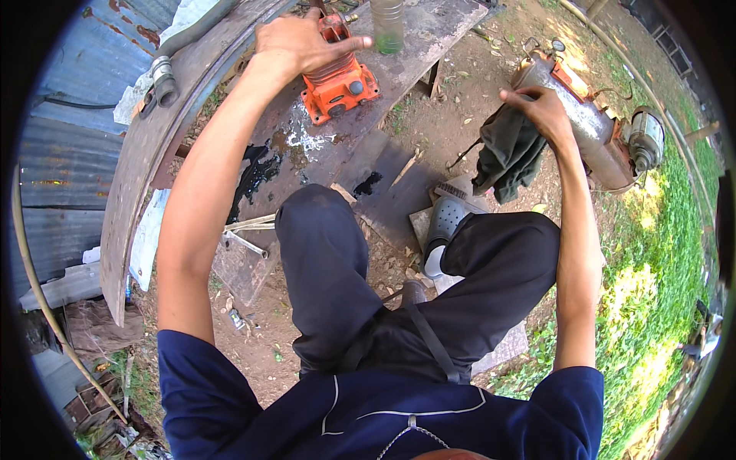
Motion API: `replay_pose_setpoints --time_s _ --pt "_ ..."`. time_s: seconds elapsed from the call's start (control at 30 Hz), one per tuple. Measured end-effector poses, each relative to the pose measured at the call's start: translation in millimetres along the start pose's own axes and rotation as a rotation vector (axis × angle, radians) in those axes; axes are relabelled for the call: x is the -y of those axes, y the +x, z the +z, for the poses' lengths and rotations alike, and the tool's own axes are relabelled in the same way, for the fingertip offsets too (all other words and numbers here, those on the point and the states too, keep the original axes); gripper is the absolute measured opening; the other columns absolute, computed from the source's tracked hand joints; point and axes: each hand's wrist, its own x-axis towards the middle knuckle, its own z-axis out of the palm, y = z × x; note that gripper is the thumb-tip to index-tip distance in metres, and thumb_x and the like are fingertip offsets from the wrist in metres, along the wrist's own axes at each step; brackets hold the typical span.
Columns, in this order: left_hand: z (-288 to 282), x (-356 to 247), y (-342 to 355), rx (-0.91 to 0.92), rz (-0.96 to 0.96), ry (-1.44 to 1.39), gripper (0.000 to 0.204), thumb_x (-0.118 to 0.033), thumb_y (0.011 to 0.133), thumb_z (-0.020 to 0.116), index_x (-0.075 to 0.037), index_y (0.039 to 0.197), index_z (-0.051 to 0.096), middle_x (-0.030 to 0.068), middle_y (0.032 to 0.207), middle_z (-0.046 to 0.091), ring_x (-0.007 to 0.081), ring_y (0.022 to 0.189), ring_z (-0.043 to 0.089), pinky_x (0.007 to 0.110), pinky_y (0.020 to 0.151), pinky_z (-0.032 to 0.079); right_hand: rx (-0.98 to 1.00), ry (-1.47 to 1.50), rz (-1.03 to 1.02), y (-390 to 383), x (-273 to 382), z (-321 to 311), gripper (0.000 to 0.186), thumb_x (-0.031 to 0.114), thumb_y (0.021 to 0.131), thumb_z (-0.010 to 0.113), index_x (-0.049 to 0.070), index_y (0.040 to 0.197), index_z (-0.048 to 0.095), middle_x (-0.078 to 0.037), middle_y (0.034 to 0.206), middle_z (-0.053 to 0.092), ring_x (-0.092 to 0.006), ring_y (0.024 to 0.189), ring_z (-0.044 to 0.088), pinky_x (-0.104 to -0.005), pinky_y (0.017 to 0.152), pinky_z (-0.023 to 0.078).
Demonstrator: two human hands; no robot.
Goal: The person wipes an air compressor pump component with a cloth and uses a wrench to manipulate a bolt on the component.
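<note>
We have a stained counter point(433, 46) before us and a metal tank point(586, 119) at our right. On the counter stands an orange pump point(336, 90); our left grip point(300, 44) touches its top, whether clasping we cannot tell. Our right grip point(546, 113) clutches a dark cloth point(512, 157).

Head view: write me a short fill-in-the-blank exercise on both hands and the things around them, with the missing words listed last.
1. The finned pump at the left hand is coloured ____.
2. The right hand holds a cloth that is ____ rather than bright.
3. In the picture, the clear bottle stands to the ____ of the pump.
4. The clog is grey, while the sock is ____.

Missing words: orange; dark; right; white.
</note>
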Motion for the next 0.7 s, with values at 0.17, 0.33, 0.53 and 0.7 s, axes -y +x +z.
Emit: replay_pose_setpoints --time_s 0.17,0.33,0.53,0.7 --pt "17 23 -5 -0.558 -0.002 -0.208 0.067 -0.061 0.089 0.047 -0.004 0.121 0.057 0.0196 0.098 0.067 0.0355 0.091 0.067 0.045 0.084 0.050 0.073 -0.143 -0.163 0 36 23 0.035 0.031 0.078 0.070 0.000 0.096 0.070 -0.019 0.093 0.069 -0.0287 0.091 0.067 -0.0358 0.085 0.049" --pt "56 -6 -63 -1.146 0.024 -0.845 0.029 -0.031 0.096 0.056 -0.003 0.101 0.062 0.0102 0.091 0.064 0.0215 0.079 0.064 0.035 0.075 0.051 0.220 0.075 -0.547 -8 88 40 0.031 0.030 0.084 0.067 0.003 0.098 0.069 -0.015 0.091 0.069 -0.0237 0.088 0.066 -0.0346 0.082 0.049" --pt "53 -52 -75 -0.116 0.106 -1.424 0.047 -0.044 0.092 0.060 -0.002 0.111 0.063 0.0063 0.095 0.066 0.0151 0.086 0.061 0.029 0.077 0.048 0.364 0.489 -0.704 3 116 68 0.027 0.026 0.086 0.069 0.005 0.103 0.070 -0.008 0.098 0.071 -0.0150 0.094 0.063 -0.0306 0.085 0.048" --pt "105 -16 -80 0.311 -0.060 -1.126 0.053 -0.050 0.092 0.058 -0.001 0.111 0.065 0.0019 0.083 0.062 0.0123 0.080 0.055 0.029 0.074 0.045 0.180 0.375 -0.508 45 104 107 0.033 0.031 0.084 0.071 0.006 0.105 0.070 -0.011 0.097 0.071 -0.0211 0.095 0.066 -0.0336 0.084 0.049"
